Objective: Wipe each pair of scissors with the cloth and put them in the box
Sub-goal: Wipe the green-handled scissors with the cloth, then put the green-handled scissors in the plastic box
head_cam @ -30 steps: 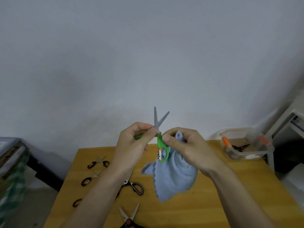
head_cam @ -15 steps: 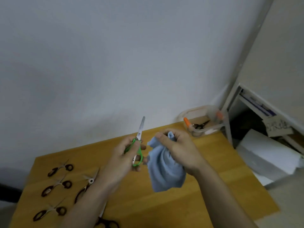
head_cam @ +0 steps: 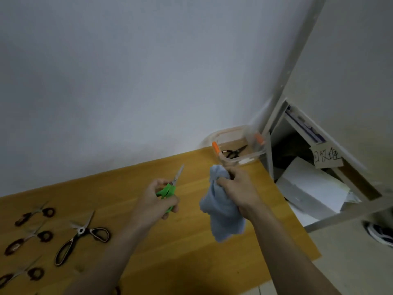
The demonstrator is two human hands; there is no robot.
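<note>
6 scissors (head_cam: 81,231), 1 cloth (head_cam: 221,209), 1 box (head_cam: 253,159), 2 hands (head_cam: 156,200).

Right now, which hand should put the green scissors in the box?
Probably the left hand: it already grips the green scissors, blades shut and aimed toward the clear box. The right hand is nearer the box but is busy holding the blue cloth.

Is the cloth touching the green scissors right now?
Apart. The head view shows bare table between the green scissors in the left hand and the cloth in the right hand.
</note>
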